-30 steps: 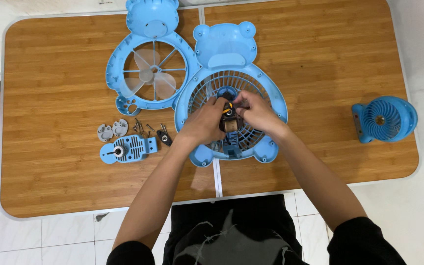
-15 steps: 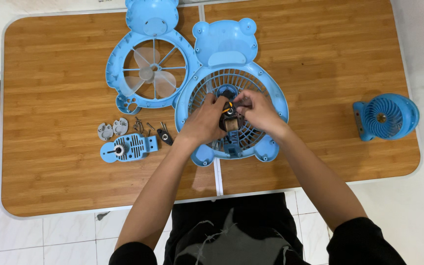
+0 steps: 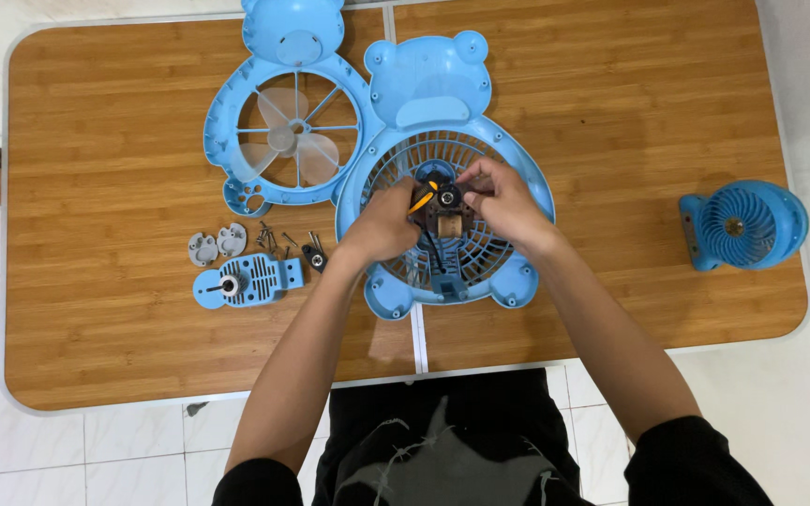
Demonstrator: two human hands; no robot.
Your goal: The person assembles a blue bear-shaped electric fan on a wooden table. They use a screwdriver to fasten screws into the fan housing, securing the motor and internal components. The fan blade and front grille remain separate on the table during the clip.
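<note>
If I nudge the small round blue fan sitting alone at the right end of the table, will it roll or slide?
The small round blue fan looks more likely to slide than roll: it seems to lie face up, grille toward the camera, with a flat bracket at its left side. The wooden table looks smooth, so a push would probably skid it. Being plastic, it is likely light.

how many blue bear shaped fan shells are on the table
2. One with a clear blade lies at the table's top middle, left of the seam. The other, a grille, sits just right of it under both hands; none seems hidden.
</note>
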